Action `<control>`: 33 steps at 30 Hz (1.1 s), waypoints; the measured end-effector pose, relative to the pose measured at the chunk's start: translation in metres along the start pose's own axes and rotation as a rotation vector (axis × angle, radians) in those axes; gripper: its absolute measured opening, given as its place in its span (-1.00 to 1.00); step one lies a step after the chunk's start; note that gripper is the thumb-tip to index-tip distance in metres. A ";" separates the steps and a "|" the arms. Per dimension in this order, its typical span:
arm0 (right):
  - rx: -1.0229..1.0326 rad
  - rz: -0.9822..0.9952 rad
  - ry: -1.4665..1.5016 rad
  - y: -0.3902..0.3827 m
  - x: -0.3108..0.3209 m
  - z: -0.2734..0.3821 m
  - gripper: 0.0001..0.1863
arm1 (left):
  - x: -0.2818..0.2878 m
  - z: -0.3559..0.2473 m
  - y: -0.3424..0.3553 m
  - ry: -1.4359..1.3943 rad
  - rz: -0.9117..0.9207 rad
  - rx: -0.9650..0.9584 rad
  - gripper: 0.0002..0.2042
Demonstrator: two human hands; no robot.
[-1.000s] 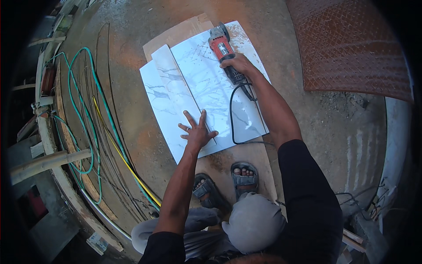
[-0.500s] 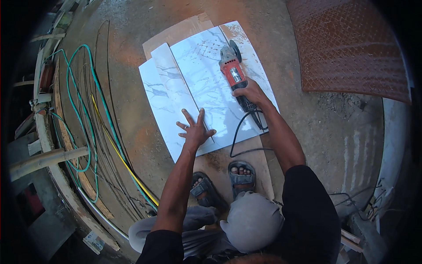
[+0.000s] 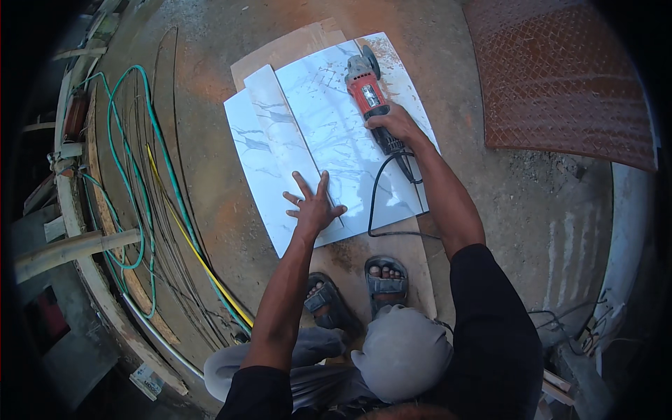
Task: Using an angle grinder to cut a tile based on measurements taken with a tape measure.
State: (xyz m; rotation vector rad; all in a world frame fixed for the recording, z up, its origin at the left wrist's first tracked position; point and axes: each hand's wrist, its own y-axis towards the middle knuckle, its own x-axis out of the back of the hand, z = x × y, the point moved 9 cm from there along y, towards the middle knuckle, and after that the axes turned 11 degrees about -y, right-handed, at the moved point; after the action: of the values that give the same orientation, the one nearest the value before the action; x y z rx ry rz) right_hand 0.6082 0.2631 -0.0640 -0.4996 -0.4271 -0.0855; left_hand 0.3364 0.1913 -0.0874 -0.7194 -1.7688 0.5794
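Observation:
A white marble-patterned tile (image 3: 337,140) lies on the ground, with a narrow strip of similar tile (image 3: 278,115) on top of it, running lengthwise. My left hand (image 3: 315,210) presses flat with spread fingers near the strip's near end, a ring on one finger. My right hand (image 3: 397,124) grips a red and black angle grinder (image 3: 366,93) by its body. The grinder's disc (image 3: 372,63) is at the tile's far edge; whether it touches the tile cannot be told. Its black cord (image 3: 373,203) loops over the tile toward me.
Brown cardboard (image 3: 280,49) shows under the tile's far edge, and a board (image 3: 413,273) lies near my sandals (image 3: 385,280). Green hose (image 3: 143,140), yellow hose (image 3: 182,231) and thin rods lie left. A brown patterned sheet (image 3: 560,77) is at far right.
My right hand and the grinder have shifted slightly left and away from me. The cord's loop has shifted with them. My left hand stays nearly in place.

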 end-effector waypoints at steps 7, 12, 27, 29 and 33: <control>-0.003 0.003 0.055 0.027 0.001 0.008 -0.51 | 0.000 0.000 0.000 -0.004 0.000 0.001 0.03; -0.088 0.046 0.101 0.035 -0.004 0.002 -0.56 | -0.001 0.001 0.001 -0.003 -0.004 -0.008 0.02; -0.073 0.021 0.039 -0.071 -0.014 -0.039 -0.33 | -0.002 0.002 0.002 -0.005 -0.002 -0.013 0.03; -0.024 -0.011 0.031 -0.077 -0.013 -0.037 -0.35 | -0.002 0.002 0.002 0.006 -0.004 -0.021 0.03; -0.076 0.005 0.063 -0.060 -0.013 -0.037 -0.39 | -0.003 0.002 0.002 -0.005 -0.001 -0.019 0.03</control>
State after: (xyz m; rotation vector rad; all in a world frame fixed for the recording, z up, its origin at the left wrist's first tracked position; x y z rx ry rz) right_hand 0.5995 0.1922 -0.0714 -0.5709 -0.3621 -0.1124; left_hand 0.3356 0.1904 -0.0912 -0.7314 -1.7812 0.5647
